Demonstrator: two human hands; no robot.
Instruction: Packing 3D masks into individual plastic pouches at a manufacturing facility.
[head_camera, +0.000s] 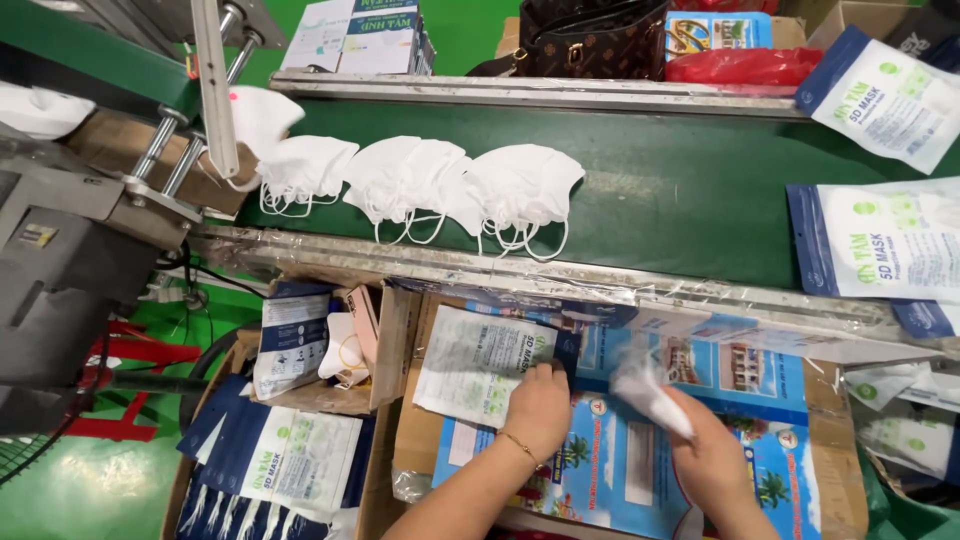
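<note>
My left hand (537, 408) rests on a flat white and blue mask pouch (470, 365) and grips its right edge. The pouch lies on a blue printed cardboard sheet (620, 470). My right hand (710, 462) holds a blurred white face mask (648, 392), just right of the pouch. A thin bracelet circles my left wrist. Several white masks (440, 180) with ear loops lie in a row on the green conveyor belt (680, 190) above.
Filled pouches (880, 240) lie at the belt's right end. A cardboard box (310, 350) holding pouches stands at the left, with more stacked pouches (280, 460) below it. A grey machine (60, 250) stands at far left. Beyond the belt are a brown handbag (590, 40) and boxes.
</note>
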